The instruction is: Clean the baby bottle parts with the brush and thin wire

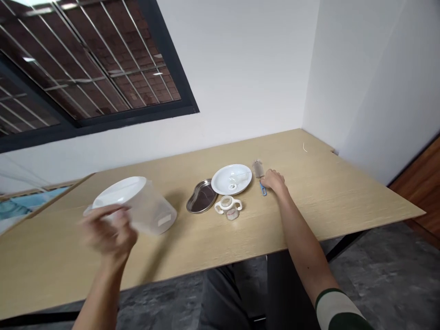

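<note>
On the left, a translucent plastic pitcher [151,208] with a white top tilts above the table, casting a shadow. My left hand [108,231], smeared by motion, is closed around the pitcher's handle side. Farther right, my right hand [274,179] has its fingers closed over the middle of a bottle brush [263,189]. The brush's blue handle end points toward me and its grey bristles stick out beyond my fingers. Just left of the brush is a white oval dish [220,183] with small clear and white parts in it. A two-handled baby bottle or cup [232,213] stands in front of the dish.
A kidney-shaped metal tray [192,204] lies between the pitcher and the dish. A thin white strip [305,147] rests near the back right corner of the wooden table [343,197]. Behind are a wall and a barred window [103,59].
</note>
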`<state>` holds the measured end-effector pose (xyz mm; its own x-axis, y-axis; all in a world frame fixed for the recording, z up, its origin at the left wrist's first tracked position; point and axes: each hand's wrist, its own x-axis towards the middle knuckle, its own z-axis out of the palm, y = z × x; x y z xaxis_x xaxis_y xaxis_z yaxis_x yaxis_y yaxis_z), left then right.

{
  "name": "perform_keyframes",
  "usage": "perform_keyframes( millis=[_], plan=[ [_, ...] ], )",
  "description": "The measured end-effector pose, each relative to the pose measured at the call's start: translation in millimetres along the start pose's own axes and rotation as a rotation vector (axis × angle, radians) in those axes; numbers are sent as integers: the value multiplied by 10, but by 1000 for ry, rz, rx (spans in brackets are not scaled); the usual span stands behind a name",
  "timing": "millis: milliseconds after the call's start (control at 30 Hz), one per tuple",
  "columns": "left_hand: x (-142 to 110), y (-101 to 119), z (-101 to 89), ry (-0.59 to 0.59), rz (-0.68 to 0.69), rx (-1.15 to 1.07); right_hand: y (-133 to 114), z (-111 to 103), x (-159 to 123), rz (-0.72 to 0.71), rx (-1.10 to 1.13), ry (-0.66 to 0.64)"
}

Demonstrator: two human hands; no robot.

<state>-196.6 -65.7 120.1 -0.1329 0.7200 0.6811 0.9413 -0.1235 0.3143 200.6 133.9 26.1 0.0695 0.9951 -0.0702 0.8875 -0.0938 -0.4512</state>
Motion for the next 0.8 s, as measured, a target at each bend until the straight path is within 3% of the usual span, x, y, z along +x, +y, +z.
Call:
perform_keyframes(
  millis=[67,133,200,300,400,600,800],
  plan=[
    [163,247,285,-5,146,-63,-33,-7,-37,-13,-45,-23],
    [411,439,669,-326,244,-135,-68,-13,-70,-27,-98,-61],
    [671,559,1085,-512,304,-124,-96,-23,-97,-35,-130,-92],
    [955,644,1636,-685,362,-39,-113,-37,-119,-33,-145,-110],
    [1077,681,2009,-800,401,71,-111,-43,-118,-31,-146,-125],
    [1134,660,2388,-928,422,119,-117,-24,-90,-37,-137,-130],
    [1148,581,2415,-912,417,90,-106,-14,-79,-26,-112,-131]
  ],
)
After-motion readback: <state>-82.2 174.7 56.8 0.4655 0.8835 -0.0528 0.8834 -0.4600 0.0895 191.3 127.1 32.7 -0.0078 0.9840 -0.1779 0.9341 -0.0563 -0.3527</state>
